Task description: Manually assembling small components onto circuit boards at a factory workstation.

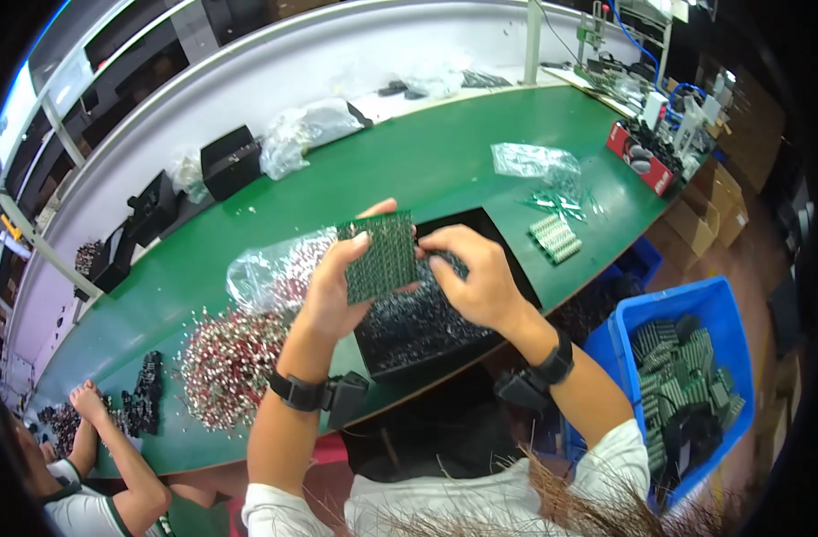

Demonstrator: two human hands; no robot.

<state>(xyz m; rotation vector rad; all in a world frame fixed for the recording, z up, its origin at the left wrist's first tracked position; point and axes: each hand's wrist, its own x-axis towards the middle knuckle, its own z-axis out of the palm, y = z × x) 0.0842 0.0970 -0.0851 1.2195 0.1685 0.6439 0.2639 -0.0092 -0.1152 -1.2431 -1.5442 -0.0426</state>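
My left hand (330, 291) grips a green circuit board panel (379, 257) by its left side, thumb across the front face. Rows of small parts or pads cover the tilted panel. At its right edge, my right hand (476, 279) has thumb and forefinger curled close together. Something small and dark shows at the fingertips, too small to name. Below both hands lies a black tray (509, 246) holding many small black parts (427, 324). Left of the tray, a heap of small red and silver parts (225, 369) spreads over the green tabletop, partly hidden by my left forearm.
A clear plastic bag (270, 273) lies behind the heap. Further right are a pale green panel stack (555, 239) and another plastic bag (536, 161). A blue bin (617, 336) of boards stands at my right. A co-worker's hands (89, 400) rest at lower left.
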